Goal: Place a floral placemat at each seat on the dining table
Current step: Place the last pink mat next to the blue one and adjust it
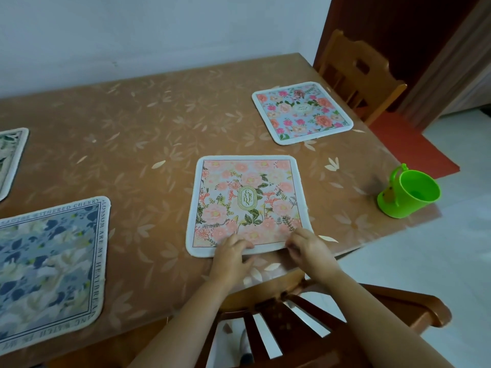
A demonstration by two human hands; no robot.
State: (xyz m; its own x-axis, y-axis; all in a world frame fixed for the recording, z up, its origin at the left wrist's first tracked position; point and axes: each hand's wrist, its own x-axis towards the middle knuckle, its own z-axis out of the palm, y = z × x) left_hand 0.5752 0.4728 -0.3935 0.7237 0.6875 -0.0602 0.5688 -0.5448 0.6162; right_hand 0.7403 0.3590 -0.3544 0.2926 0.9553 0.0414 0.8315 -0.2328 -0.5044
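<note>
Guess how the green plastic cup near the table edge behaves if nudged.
The green plastic cup looks thin-walled and empty, so probably light. It lies tilted on its side, so it would likely roll or slide. It sits near the table edge, so it might drop off.

You've got four floral placemats (247, 204) (302, 112) (50, 269) (10, 158) on the bench, one green cup (409, 193), and two wooden chairs (358, 75) (305, 314).

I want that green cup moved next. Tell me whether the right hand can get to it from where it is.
Probably yes. The right hand rests on the pink placemat's near corner, and only bare tablecloth lies between it and the green cup near the table edge.
</note>
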